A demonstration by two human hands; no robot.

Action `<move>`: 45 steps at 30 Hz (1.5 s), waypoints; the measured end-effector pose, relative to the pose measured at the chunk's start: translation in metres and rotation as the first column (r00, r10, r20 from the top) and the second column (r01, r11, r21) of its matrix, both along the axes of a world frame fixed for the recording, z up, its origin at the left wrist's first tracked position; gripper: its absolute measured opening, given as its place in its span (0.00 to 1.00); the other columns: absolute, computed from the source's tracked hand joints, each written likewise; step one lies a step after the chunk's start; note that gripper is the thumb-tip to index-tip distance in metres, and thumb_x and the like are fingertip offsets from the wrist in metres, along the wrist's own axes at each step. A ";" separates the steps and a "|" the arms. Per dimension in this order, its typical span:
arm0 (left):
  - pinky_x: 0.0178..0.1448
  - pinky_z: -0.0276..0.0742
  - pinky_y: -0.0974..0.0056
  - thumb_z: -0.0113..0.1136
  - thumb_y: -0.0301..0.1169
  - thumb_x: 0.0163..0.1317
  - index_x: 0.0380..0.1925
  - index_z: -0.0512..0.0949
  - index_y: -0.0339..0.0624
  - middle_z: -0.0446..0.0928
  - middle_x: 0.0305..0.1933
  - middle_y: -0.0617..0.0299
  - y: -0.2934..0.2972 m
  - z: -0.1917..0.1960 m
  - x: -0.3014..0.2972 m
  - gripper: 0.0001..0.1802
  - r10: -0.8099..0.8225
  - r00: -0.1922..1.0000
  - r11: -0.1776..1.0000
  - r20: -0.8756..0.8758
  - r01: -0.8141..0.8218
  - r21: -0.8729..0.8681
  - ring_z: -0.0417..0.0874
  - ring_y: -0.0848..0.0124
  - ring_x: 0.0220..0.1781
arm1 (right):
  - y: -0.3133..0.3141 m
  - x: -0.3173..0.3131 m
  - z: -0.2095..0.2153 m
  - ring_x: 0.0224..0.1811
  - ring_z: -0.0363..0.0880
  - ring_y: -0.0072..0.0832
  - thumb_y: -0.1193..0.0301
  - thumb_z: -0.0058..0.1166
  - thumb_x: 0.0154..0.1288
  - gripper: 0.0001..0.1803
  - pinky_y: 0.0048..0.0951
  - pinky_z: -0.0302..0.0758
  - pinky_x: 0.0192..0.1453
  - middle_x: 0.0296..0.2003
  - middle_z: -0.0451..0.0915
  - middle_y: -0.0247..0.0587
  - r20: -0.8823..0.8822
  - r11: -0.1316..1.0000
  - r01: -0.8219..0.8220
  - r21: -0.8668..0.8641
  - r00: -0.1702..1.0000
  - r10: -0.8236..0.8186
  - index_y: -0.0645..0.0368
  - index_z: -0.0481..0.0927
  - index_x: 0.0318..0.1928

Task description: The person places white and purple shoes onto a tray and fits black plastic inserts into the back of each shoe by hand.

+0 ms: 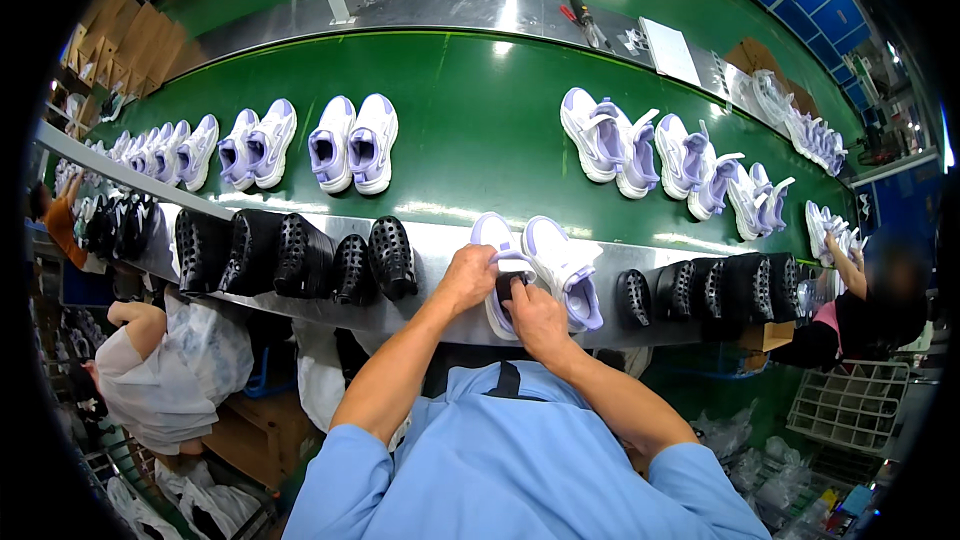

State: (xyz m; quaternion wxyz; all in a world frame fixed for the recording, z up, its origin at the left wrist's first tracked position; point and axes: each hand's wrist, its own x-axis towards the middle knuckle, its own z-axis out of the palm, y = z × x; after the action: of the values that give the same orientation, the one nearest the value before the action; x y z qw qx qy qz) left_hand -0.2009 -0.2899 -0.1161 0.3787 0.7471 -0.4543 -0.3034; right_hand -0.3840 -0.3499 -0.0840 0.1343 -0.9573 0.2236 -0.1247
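A white and lavender sneaker (491, 231) lies on the metal ledge in front of me, toe pointing away. My left hand (468, 279) is closed on the strap at this shoe's opening, on its left side. The fingers of my right hand (538, 318) are closed at the opening, on a black piece (505, 286) that sits partly inside the shoe and looks like a shoe insert. My fingers hide part of it. Just right, touching or nearly so, stands a second sneaker (546, 241) with its strap lifted open.
Stacks of black perforated shoe inserts (304, 252) stand left on the ledge, more insert stacks (745, 287) right. Paired sneakers (355, 145) line the green belt (470, 130) on both sides. Tools (583, 20) and a white sheet (669, 51) lie beyond. Other people (890, 285) work at both sides.
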 end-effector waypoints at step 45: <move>0.54 0.79 0.58 0.61 0.29 0.55 0.35 0.82 0.37 0.79 0.47 0.58 0.028 0.042 -0.062 0.09 -0.258 0.681 0.916 0.686 0.398 -0.050 0.80 0.60 0.53 | -0.091 0.007 -0.014 0.19 0.67 0.20 0.61 0.51 0.77 0.15 0.27 0.67 0.18 0.29 0.81 0.40 -0.137 -0.210 0.029 0.977 0.841 -0.524 0.58 0.75 0.35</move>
State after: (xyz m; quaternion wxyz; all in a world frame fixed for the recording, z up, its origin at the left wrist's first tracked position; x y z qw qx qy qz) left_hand -0.2633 -0.2614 -0.0742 0.2019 0.6701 -0.7135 -0.0337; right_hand -0.3773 -0.4406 -0.0979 0.8021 -0.4084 0.4242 -0.0993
